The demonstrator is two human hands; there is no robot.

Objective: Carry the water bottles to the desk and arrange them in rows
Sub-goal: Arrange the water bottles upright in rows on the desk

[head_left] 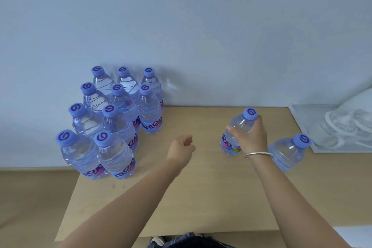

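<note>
Several clear water bottles with blue caps (112, 119) stand in rows at the left end of the wooden desk (201, 187), against the wall. My right hand (251, 137) grips the shoulder of one upright bottle (239, 125) at the middle right of the desk. Another bottle (289, 151) stands just right of that wrist, apart from the rows. My left hand (181, 147) hovers over the desk's middle, fingers loosely curled, with nothing in it.
A clear tray (302, 119) holding white and glass items sits at the desk's right end. A pale wall (201, 36) runs behind the desk. The desk's left edge (66, 207) drops to a wooden floor.
</note>
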